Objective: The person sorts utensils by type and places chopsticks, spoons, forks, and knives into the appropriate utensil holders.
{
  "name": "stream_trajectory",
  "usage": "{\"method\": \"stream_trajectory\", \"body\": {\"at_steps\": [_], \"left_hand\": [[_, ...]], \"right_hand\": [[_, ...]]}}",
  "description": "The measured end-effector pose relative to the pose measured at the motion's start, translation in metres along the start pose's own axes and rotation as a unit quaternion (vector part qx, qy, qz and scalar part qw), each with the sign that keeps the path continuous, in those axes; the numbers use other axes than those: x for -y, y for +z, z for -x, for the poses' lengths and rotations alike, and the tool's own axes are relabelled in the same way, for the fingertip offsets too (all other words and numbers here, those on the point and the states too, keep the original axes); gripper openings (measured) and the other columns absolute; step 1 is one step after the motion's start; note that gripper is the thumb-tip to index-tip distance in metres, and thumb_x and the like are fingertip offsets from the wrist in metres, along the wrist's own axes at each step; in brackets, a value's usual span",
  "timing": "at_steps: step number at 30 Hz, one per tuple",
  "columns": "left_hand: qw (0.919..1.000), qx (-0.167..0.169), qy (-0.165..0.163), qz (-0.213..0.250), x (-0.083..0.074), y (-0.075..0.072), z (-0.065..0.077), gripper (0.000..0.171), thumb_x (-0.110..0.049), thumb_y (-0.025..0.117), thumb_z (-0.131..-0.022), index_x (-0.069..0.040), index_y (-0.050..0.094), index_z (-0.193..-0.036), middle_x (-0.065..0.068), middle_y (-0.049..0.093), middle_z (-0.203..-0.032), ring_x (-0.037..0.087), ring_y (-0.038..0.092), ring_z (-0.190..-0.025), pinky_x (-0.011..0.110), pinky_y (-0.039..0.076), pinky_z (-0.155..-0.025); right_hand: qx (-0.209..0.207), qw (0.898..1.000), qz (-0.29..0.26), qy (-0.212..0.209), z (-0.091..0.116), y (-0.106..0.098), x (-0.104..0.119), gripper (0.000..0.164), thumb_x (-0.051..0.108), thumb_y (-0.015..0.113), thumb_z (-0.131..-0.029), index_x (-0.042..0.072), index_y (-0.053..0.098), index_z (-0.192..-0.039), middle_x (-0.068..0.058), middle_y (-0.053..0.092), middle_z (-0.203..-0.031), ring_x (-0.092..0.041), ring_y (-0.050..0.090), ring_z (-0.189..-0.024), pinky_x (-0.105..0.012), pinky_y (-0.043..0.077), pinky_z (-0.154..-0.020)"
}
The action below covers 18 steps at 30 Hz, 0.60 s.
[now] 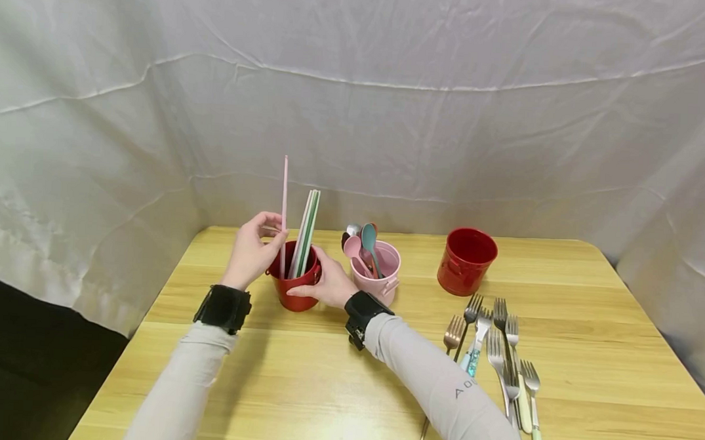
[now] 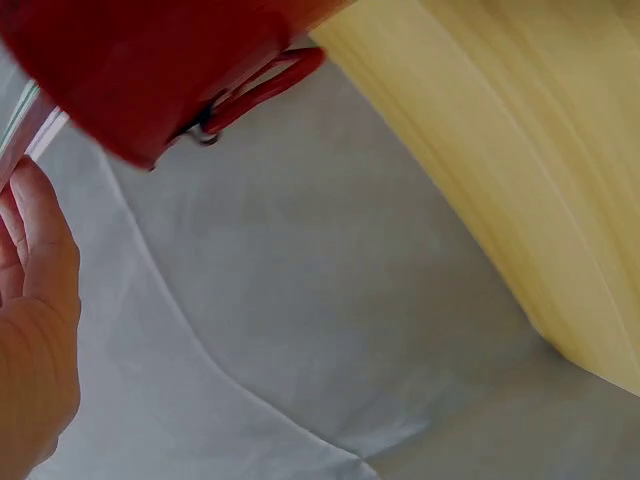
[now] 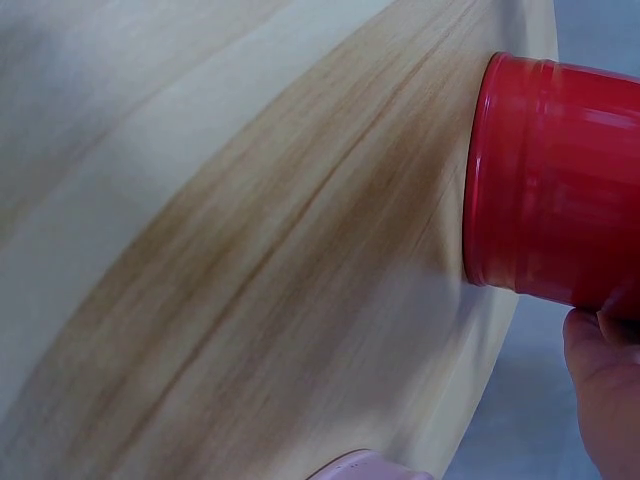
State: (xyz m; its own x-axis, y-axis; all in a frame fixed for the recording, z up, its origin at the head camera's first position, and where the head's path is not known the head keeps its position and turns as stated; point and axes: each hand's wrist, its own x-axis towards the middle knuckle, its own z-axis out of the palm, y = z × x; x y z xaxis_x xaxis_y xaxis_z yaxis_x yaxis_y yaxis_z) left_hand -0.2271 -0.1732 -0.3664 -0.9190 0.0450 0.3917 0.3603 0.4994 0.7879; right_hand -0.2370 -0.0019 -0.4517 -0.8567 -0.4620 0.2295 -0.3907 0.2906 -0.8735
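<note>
Upright in the head view, a pink chopstick point(image 1: 285, 191) is pinched between the thumb and fingers of my left hand point(image 1: 252, 247), its lower end inside a red bucket point(image 1: 296, 301). Several white and green chopsticks point(image 1: 309, 228) lean together in the same bucket. My right hand point(image 1: 330, 283) grips this bucket around its right side, thumb across the front. The left wrist view has the bucket wall point(image 2: 170, 60) and its handle point(image 2: 265, 95) close up. In the right wrist view the bucket's base point(image 3: 495, 180) meets the table.
A pink bucket point(image 1: 374, 286) with several spoons point(image 1: 369, 237) stands right beside my right hand. Farther right is a second red bucket point(image 1: 465, 267). Several forks point(image 1: 496, 351) lie on the wooden table point(image 1: 316, 382) near my right forearm. Grey cloth point(image 1: 392, 130) hangs behind.
</note>
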Motion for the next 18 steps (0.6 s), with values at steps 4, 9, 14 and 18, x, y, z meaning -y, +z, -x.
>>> {"method": "stream_trajectory", "body": {"at_steps": [4, 9, 14, 18], "left_hand": [[0.9996, 0.012, -0.013, -0.022, 0.007, 0.001, 0.004, 0.020, -0.010, 0.063, -0.088, -0.003, 0.058, -0.106, 0.013, 0.062, -0.097, 0.030, 0.064, -0.085, 0.042, 0.055, -0.075], [0.9990, 0.010, -0.017, -0.039, 0.013, -0.002, 0.013, 0.018, -0.009, 0.063, -0.088, -0.003, 0.059, -0.105, 0.013, 0.062, -0.096, 0.029, 0.064, -0.083, 0.042, 0.056, -0.075], [0.9987, 0.002, -0.010, -0.049, 0.016, -0.005, 0.022, 0.016, -0.010, 0.063, -0.089, -0.003, 0.060, -0.103, 0.013, 0.063, -0.096, 0.029, 0.063, -0.081, 0.042, 0.056, -0.072], [0.9987, -0.001, 0.004, -0.051, 0.016, -0.007, 0.028, 0.015, -0.012, 0.062, -0.090, -0.002, 0.061, -0.101, 0.013, 0.064, -0.094, 0.029, 0.062, -0.079, 0.042, 0.057, -0.067]], "right_hand": [[-0.002, 1.000, -0.003, 0.000, 0.000, 0.000, 0.001, 0.086, 0.027, 0.085, -0.068, 0.018, 0.037, -0.139, -0.003, 0.059, -0.122, -0.017, 0.057, -0.109, -0.032, 0.046, -0.095], [-0.005, 1.000, -0.011, -0.011, 0.002, 0.000, 0.002, 0.084, 0.024, 0.084, -0.069, 0.016, 0.038, -0.138, -0.005, 0.059, -0.123, -0.018, 0.057, -0.109, -0.034, 0.046, -0.095], [-0.003, 1.000, -0.020, -0.022, 0.010, -0.006, 0.024, 0.081, 0.013, 0.082, -0.071, 0.006, 0.037, -0.137, -0.012, 0.059, -0.123, -0.023, 0.057, -0.109, -0.038, 0.047, -0.094], [-0.001, 0.999, -0.023, -0.032, 0.015, -0.010, 0.037, 0.079, 0.009, 0.080, -0.072, 0.000, 0.036, -0.137, -0.019, 0.057, -0.123, -0.031, 0.056, -0.110, -0.042, 0.048, -0.094]]}}
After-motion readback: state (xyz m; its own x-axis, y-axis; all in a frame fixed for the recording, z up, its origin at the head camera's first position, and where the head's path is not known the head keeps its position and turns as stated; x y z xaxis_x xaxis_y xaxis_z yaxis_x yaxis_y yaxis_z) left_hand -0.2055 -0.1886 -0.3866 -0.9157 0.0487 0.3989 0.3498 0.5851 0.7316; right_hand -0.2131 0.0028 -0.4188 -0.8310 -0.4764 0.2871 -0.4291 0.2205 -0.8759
